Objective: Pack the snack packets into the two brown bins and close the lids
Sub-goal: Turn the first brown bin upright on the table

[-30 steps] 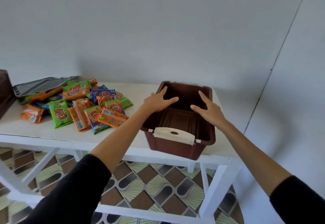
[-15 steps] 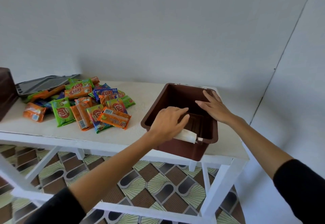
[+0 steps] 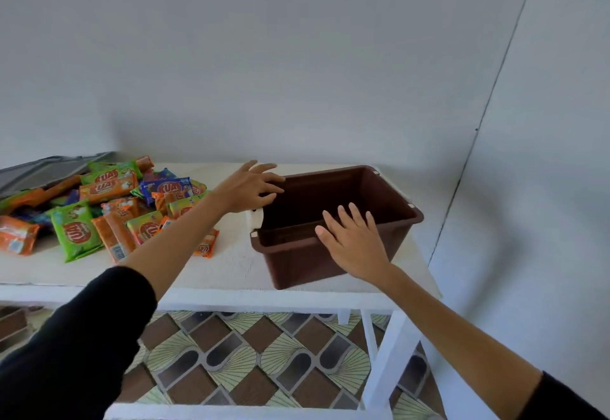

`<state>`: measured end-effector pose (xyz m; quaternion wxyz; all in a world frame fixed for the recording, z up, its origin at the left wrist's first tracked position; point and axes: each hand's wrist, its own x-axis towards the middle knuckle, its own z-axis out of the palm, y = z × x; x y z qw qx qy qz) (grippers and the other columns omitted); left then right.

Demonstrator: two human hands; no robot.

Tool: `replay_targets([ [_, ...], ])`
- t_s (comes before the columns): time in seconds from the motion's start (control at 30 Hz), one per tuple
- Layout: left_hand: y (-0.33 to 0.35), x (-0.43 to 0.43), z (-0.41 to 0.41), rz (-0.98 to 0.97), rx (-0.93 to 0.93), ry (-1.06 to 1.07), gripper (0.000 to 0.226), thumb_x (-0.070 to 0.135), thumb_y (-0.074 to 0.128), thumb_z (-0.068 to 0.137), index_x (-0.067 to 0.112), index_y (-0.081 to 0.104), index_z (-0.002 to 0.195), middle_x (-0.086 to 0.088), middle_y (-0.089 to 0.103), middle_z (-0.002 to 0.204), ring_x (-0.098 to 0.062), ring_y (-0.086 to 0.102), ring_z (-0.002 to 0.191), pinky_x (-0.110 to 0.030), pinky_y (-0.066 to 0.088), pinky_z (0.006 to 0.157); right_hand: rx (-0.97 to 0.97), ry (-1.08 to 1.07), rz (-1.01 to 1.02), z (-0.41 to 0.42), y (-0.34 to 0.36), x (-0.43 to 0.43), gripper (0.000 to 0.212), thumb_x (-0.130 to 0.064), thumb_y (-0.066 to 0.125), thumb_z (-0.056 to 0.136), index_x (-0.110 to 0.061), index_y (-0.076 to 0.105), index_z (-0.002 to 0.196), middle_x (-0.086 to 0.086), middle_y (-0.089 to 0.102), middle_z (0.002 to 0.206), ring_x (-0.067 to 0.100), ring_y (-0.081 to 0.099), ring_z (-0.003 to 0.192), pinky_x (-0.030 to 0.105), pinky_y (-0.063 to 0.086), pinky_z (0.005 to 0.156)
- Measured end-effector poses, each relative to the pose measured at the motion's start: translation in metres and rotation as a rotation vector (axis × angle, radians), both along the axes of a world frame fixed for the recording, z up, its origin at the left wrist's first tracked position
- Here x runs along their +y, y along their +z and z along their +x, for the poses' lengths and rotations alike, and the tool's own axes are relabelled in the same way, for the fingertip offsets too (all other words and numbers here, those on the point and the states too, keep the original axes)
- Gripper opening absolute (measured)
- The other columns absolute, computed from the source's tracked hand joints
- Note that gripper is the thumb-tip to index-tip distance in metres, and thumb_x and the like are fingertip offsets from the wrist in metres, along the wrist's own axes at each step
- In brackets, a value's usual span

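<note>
An open, empty brown bin [image 3: 389, 221] stands on the right part of the white table [image 3: 231, 271], turned with a long side toward me and a cream latch [image 3: 255, 218] at its left end. My left hand [image 3: 249, 188] reaches to the bin's far left corner, fingers spread and touching the rim. My right hand [image 3: 355, 243] lies flat with straight fingers against the bin's near wall and rim. A heap of snack packets [image 3: 109, 211], green, orange and blue, lies on the table's left half.
A grey lid [image 3: 43, 170] lies behind the packets at the far left. White walls stand close behind and to the right of the table. Below the table's white frame shows a patterned tile floor [image 3: 257, 360].
The bin has turned on the table, so its latch end now faces left instead of toward me. My left hand left the near latch for the far left corner; my right hand shifted to the near wall.
</note>
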<state>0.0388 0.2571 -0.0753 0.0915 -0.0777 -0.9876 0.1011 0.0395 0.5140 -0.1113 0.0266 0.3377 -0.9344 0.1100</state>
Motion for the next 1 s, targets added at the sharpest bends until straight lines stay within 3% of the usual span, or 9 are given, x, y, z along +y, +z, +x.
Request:
replay_targets([
  [0.13,0.009,0.007,-0.005,-0.115,0.091,0.053,0.040,0.024,0.040,0.092,0.025,0.053,0.130,-0.003,0.035,0.149,-0.022,0.021,0.142,-0.042,0.019,0.111,-0.125,0.023,-0.063,-0.007,0.010,-0.003,0.052,-0.045,0.019,0.100,-0.026,0.019,0.148,0.006,0.014,0.157,0.022,0.004,0.146,0.042,-0.001,0.117],
  [0.2,0.009,0.032,-0.001,0.018,0.090,0.212,0.044,0.023,0.047,0.091,0.022,0.046,0.135,-0.009,0.022,0.153,-0.026,0.011,0.144,-0.048,0.018,0.112,-0.084,-0.022,-0.095,-0.025,0.017,0.001,0.051,-0.046,0.023,0.099,-0.029,0.022,0.147,0.005,0.012,0.158,0.024,0.005,0.146,0.046,0.002,0.116],
  [0.3,-0.002,0.074,0.008,0.189,-0.072,0.501,0.061,0.047,0.047,0.090,0.023,0.028,0.143,-0.014,0.002,0.155,-0.038,0.000,0.142,-0.060,0.021,0.107,0.090,-0.148,-0.040,-0.069,0.027,0.018,0.051,-0.047,0.030,0.097,-0.032,0.024,0.146,0.004,0.008,0.158,0.028,0.003,0.146,0.054,0.007,0.113],
  [0.37,-0.017,0.082,0.013,0.163,-0.176,0.593,0.076,0.050,0.053,0.087,0.024,0.014,0.147,-0.015,-0.012,0.154,-0.044,-0.007,0.141,-0.062,0.027,0.104,0.093,-0.203,0.032,-0.096,0.027,0.032,0.055,-0.046,0.036,0.096,-0.031,0.022,0.147,0.007,0.005,0.158,0.031,0.002,0.145,0.055,0.012,0.113],
  [0.43,-0.028,0.074,0.013,0.091,-0.122,0.625,0.081,0.035,0.059,0.088,0.022,0.007,0.149,-0.020,-0.017,0.153,-0.048,-0.002,0.139,-0.055,0.039,0.101,0.037,-0.208,0.087,-0.111,0.022,0.042,0.060,-0.045,0.042,0.094,-0.029,0.021,0.147,0.010,0.004,0.158,0.033,0.002,0.145,0.052,0.019,0.113],
  [0.53,-0.027,0.054,0.007,0.081,-0.016,0.577,0.077,0.013,0.060,0.088,0.017,0.013,0.148,-0.029,0.000,0.150,-0.046,0.036,0.127,-0.040,0.047,0.095,-0.032,-0.184,0.033,-0.114,0.014,0.046,0.064,-0.046,0.047,0.092,-0.026,0.021,0.148,0.012,0.006,0.157,0.033,0.007,0.144,0.046,0.023,0.113],
  [0.6,-0.022,0.039,0.006,0.186,-0.026,0.504,0.076,0.012,0.065,0.084,0.015,0.021,0.146,-0.027,0.016,0.147,-0.042,0.048,0.117,-0.041,0.045,0.095,-0.031,-0.172,0.019,-0.107,0.012,0.041,0.066,-0.049,0.047,0.091,-0.028,0.019,0.148,0.010,0.006,0.157,0.032,0.010,0.143,0.043,0.025,0.112],
  [0.9,-0.020,-0.004,0.015,0.997,0.157,0.300,0.058,0.039,0.058,0.088,0.016,0.040,0.139,-0.007,0.043,0.142,-0.022,0.038,0.132,-0.035,0.028,0.109,-0.037,-0.173,-0.139,-0.090,0.006,0.035,0.062,-0.044,0.051,0.091,-0.029,0.027,0.146,0.011,0.015,0.154,0.032,0.027,0.138,0.040,0.033,0.106],
  [1.0,-0.019,-0.003,0.015,0.969,0.122,0.300,0.066,0.049,0.052,0.086,0.014,0.037,0.141,-0.008,0.042,0.142,-0.024,0.037,0.133,-0.038,0.030,0.109,-0.081,-0.152,-0.312,-0.094,0.006,0.041,0.057,-0.034,0.056,0.091,-0.023,0.035,0.143,0.015,0.030,0.146,0.029,0.035,0.133,0.037,0.035,0.103],
])
